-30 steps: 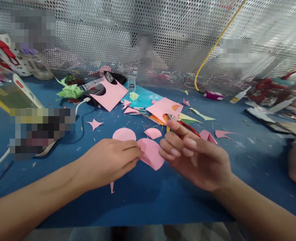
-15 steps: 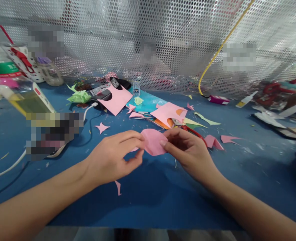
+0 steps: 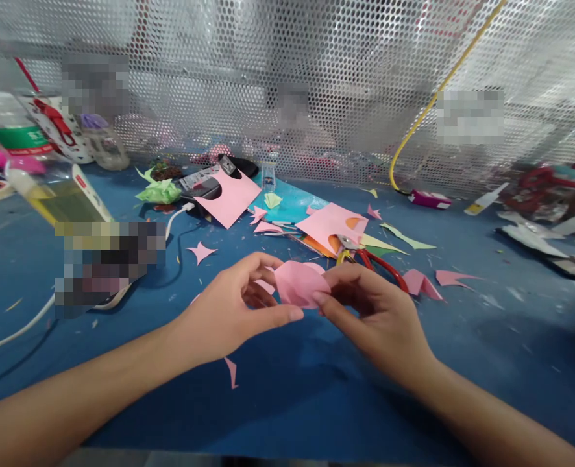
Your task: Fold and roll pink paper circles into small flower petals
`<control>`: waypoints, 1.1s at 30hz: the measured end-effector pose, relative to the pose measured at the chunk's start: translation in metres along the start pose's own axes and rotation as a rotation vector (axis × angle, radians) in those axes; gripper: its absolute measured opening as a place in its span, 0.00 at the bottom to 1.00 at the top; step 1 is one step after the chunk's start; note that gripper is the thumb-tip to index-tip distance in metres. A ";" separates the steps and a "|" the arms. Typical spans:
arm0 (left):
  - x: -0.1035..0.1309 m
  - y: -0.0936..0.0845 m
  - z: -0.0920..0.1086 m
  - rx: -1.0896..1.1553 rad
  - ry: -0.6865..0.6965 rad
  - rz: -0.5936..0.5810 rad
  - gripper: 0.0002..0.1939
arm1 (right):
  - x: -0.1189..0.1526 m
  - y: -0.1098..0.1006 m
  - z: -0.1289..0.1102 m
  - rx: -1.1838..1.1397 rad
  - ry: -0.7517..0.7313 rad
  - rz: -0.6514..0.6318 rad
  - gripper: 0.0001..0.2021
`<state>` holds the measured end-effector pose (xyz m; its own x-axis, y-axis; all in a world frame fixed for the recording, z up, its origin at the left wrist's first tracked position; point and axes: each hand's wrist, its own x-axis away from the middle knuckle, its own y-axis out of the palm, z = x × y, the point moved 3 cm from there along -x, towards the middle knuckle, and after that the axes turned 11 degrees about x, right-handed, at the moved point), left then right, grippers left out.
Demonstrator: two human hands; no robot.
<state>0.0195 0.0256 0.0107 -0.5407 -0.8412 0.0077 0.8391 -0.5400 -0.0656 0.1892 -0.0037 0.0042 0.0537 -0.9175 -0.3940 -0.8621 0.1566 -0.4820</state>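
Observation:
A rounded pink paper piece (image 3: 301, 284) is held above the blue table (image 3: 287, 395), its surface curved and a second pink edge showing behind it. My right hand (image 3: 375, 318) pinches its right side between thumb and fingers. At its left side is my left hand (image 3: 233, 308), thumb stretched out below the paper and apart from the fingers, whose tips are partly hidden behind it. Red-handled scissors (image 3: 382, 264) lie just beyond my right hand, partly under a pink sheet with cut-outs (image 3: 333, 224).
Pink scraps (image 3: 201, 252) lie around the hands. Another cut pink sheet (image 3: 229, 194) rests on dark items behind. At the left are a phone-like object with a white cable (image 3: 39, 319) and a bottle (image 3: 68, 198). A perforated metal panel (image 3: 248, 84) stands behind.
My left thumb has moved away from the fingers and rightward under the paper. The pink piece is now more curved, with another edge visible behind it. The view has shifted slightly.

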 end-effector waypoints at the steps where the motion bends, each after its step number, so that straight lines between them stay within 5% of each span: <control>1: 0.000 0.001 0.001 -0.004 -0.012 -0.012 0.15 | 0.001 0.000 0.000 -0.004 0.004 -0.011 0.05; 15: 0.000 -0.006 -0.003 -0.037 0.072 -0.005 0.10 | -0.003 0.003 0.003 -0.134 0.209 -0.137 0.08; 33: -0.002 -0.005 -0.001 0.012 0.025 0.041 0.07 | -0.001 0.002 0.001 -0.009 0.072 -0.129 0.06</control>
<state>0.0167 0.0302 0.0103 -0.5067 -0.8619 -0.0193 0.8613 -0.5052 -0.0539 0.1879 -0.0023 0.0030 0.1278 -0.9537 -0.2721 -0.8548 0.0331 -0.5179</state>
